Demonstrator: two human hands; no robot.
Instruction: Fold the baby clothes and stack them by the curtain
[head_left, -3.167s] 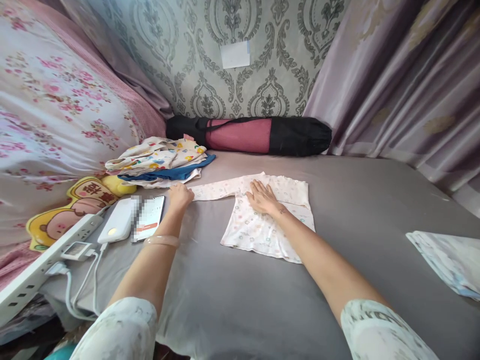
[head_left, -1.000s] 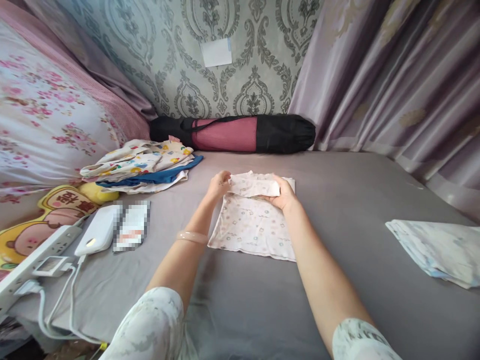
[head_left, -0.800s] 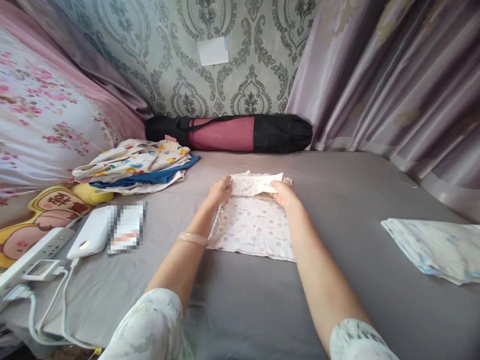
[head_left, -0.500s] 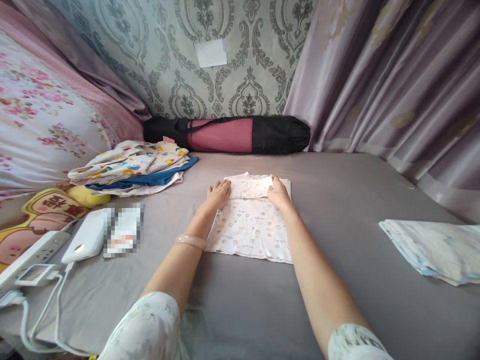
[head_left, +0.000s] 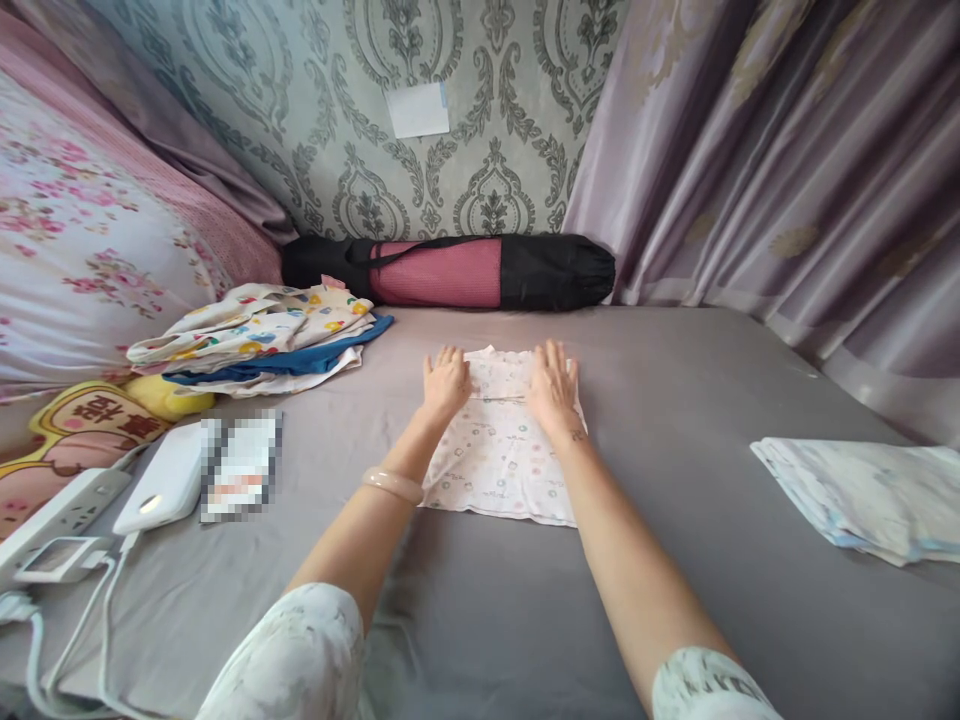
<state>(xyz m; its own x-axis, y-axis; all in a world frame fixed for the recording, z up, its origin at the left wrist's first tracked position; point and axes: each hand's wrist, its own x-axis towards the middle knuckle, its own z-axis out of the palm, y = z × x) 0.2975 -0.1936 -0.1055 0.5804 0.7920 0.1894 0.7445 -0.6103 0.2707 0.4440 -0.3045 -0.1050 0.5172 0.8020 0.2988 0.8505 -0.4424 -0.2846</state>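
My left hand [head_left: 448,383] and right hand [head_left: 553,388] lie spread, unclenched, at the printed garment's [head_left: 499,455] sides. Best press evenly, creases outward.

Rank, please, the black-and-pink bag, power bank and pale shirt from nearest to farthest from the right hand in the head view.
1. Pale shirt: under the right hand.
2. Black-and-pink bag: beyond, by the wall.
3. Power bank: far left.

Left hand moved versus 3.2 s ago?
Yes: the left hand has moved right, away from the clothes pile, to the shirt's upper left.
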